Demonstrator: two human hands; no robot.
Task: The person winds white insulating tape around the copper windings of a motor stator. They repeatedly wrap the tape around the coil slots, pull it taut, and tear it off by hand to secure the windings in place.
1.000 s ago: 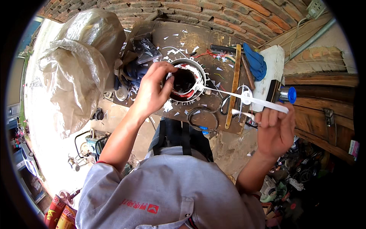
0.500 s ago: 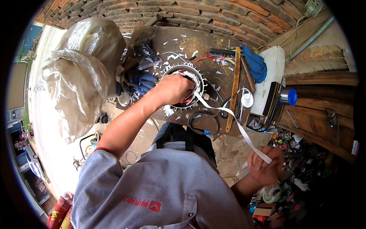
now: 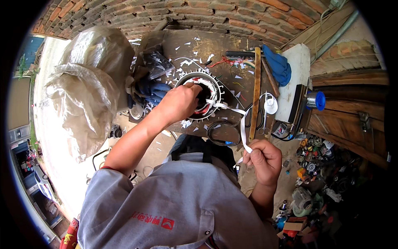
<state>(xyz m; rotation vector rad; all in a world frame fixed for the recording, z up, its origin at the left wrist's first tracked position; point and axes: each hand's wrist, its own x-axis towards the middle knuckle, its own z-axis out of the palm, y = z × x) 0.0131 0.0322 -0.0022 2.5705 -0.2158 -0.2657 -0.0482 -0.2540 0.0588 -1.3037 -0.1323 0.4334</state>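
On the workbench stands a round grey motor stator (image 3: 218, 96) with finned edges, its coil winding (image 3: 210, 84) wrapped in white with red showing. My left hand (image 3: 179, 101) reaches over its near left side. The fingers are bent together and dip into the opening, so their tips are hidden. White binding tape (image 3: 243, 129) loops around the winding's right side, runs off rightward and folds down to my right hand (image 3: 265, 161). That hand is closed in a pinch on the tape, off the bench's front edge, and a short tail hangs below the fingers.
White paper scraps litter the bench (image 3: 174, 39). Blue gloves (image 3: 151, 91) lie left of the stator; a wooden strip (image 3: 256, 95), scissors (image 3: 263, 129), a white spool (image 3: 270, 104) and a blue cloth (image 3: 277, 66) lie right. A large plastic bag (image 3: 89, 91) bulges at the left.
My right hand has moved up and left toward the bench, and the tape now hangs slack and folded. My left hand has shifted left, uncovering more of the stator's opening.
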